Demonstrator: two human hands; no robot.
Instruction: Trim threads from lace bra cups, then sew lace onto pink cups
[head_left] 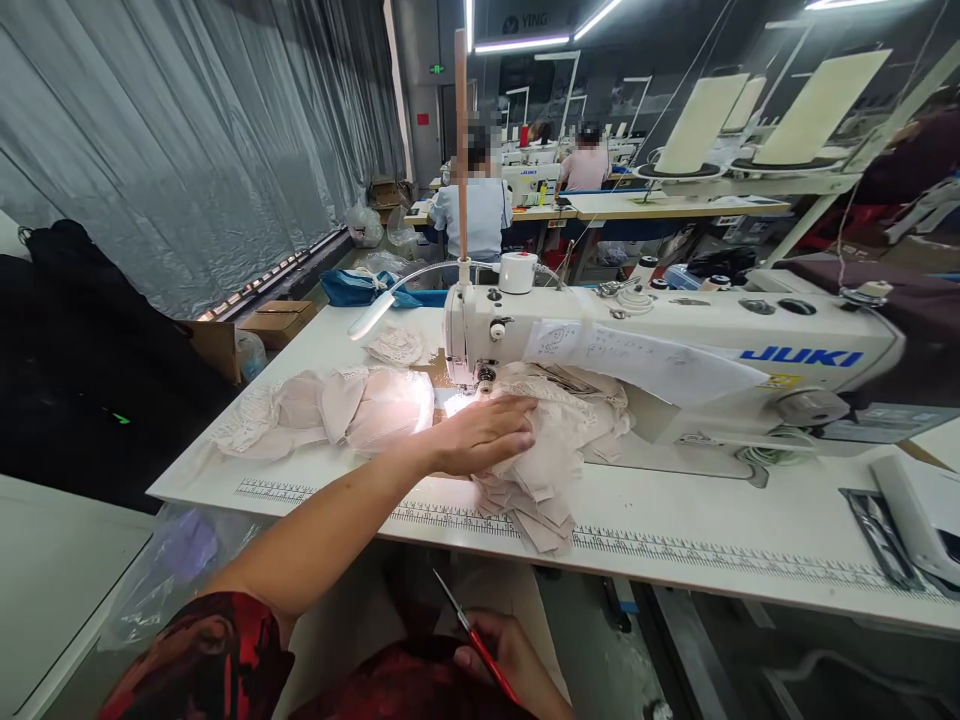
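Observation:
My left hand (487, 435) reaches across the table and rests flat on a stack of beige lace-edged fabric pieces (544, 465), fingers stretched out. The stack lies beside the needle area of a white JUKI sewing machine (585, 330). Low in front of my body, my right hand (506, 650) grips a red-handled tool (484, 645) with a slim pointed metal tip; its exact kind cannot be made out. More beige lace-trimmed fabric pieces (367, 405) lie in a row left of the needle, lit by a small lamp (371, 316).
A printed ruler (645, 545) runs along the table's front edge. Handwritten paper (637, 360) hangs on the machine. Small tools (879, 535) lie at the right. Thread cones (701, 125) stand behind. A person (474, 215) sits ahead, and black cloth (82, 370) hangs at the left.

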